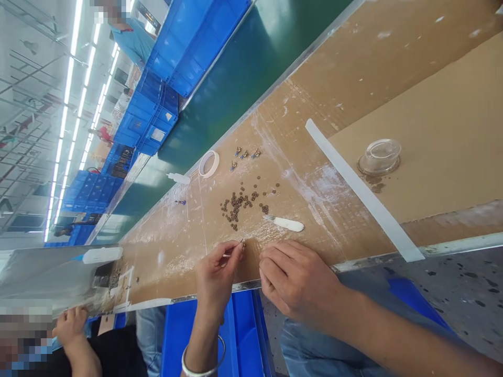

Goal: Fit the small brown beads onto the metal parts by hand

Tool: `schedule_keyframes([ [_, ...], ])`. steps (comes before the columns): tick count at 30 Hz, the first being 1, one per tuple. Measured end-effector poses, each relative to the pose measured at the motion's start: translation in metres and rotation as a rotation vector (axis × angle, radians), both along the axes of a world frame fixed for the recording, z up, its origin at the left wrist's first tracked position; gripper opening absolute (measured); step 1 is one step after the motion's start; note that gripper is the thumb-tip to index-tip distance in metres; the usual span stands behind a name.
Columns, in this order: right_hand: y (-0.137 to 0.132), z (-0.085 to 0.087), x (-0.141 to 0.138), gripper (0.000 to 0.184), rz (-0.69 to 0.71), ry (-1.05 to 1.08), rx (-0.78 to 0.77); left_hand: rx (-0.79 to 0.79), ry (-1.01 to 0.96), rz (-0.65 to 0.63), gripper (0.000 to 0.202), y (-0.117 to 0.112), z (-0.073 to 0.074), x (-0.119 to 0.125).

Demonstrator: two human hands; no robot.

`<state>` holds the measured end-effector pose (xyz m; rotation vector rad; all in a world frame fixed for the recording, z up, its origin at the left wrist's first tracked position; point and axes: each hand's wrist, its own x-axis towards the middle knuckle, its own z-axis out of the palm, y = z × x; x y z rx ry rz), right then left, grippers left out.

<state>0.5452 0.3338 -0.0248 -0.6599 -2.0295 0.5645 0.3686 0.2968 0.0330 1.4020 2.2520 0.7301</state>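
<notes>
My left hand (216, 272) is closed in a pinch near the table's front edge. Between its thumb and forefinger sits a small dark piece (242, 244), too tiny to tell its kind. To the right, my right hand (296, 277) has its fingers curled together; whatever they hold, if anything, is hidden. Just beyond both hands lies a white-handled knife-like tool (288, 224), its thin tip beside a scattered pile of small brown ring-like pieces (237, 204). Several tiny blue-and-tan figures (244, 154) lie farther back, and another small blue figure (180, 202) lies to the left.
A roll of white tape (209, 164) and a small white bottle (179, 178) stand near the far edge. At right, a clear plastic cup (379, 156) is by a white strip (361, 191). Blue crates (147, 112) line the green belt (220, 110). A co-worker's hand (71, 324) is at left.
</notes>
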Motion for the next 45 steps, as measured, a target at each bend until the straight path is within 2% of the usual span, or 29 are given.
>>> schedule_keyframes([
  [3,0.002,0.003,0.000,0.017,0.008,0.107,-0.033,0.168,-0.281,0.148,0.014,-0.009,0.000,0.002],
  [5,0.004,0.006,-0.001,0.016,0.012,0.194,-0.079,0.225,-0.526,0.232,0.017,-0.015,0.002,0.008],
  [8,0.006,0.012,-0.001,0.016,0.041,0.304,-0.166,0.229,-0.820,0.278,0.018,-0.022,0.005,0.022],
  [10,0.007,0.016,-0.001,0.016,0.074,0.345,-0.213,0.247,-0.905,0.284,0.018,-0.024,0.008,0.031],
  [16,0.002,0.028,0.001,0.013,0.099,0.369,-0.175,0.317,-0.878,0.255,0.017,-0.031,0.011,0.040],
  [25,-0.001,0.040,0.005,0.016,0.082,0.307,-0.005,0.325,-0.798,0.202,0.015,-0.039,0.020,0.041],
  [29,0.006,0.046,0.012,0.013,0.051,0.304,0.069,0.297,-0.797,0.185,0.020,-0.032,0.021,0.037],
  [31,0.013,0.047,0.020,0.015,-0.006,0.281,0.105,0.305,-0.781,0.186,0.023,-0.016,0.019,0.030],
  [33,0.020,0.043,0.030,0.018,-0.091,0.246,0.131,0.303,-0.702,0.155,0.025,0.010,0.018,0.019],
  [35,0.027,0.032,0.040,0.018,-0.156,0.208,0.159,0.273,-0.567,0.089,0.025,0.045,0.016,0.009],
  [38,0.035,0.011,0.050,0.020,-0.161,0.168,0.220,0.248,-0.472,0.034,0.021,0.103,0.010,0.001],
  [42,0.042,-0.010,0.050,0.022,-0.160,0.135,0.302,0.181,-0.389,-0.010,0.018,0.170,-0.001,0.010],
  [45,0.046,-0.016,0.045,0.019,-0.194,0.151,0.367,0.143,-0.351,-0.034,0.027,0.203,-0.008,0.023],
])
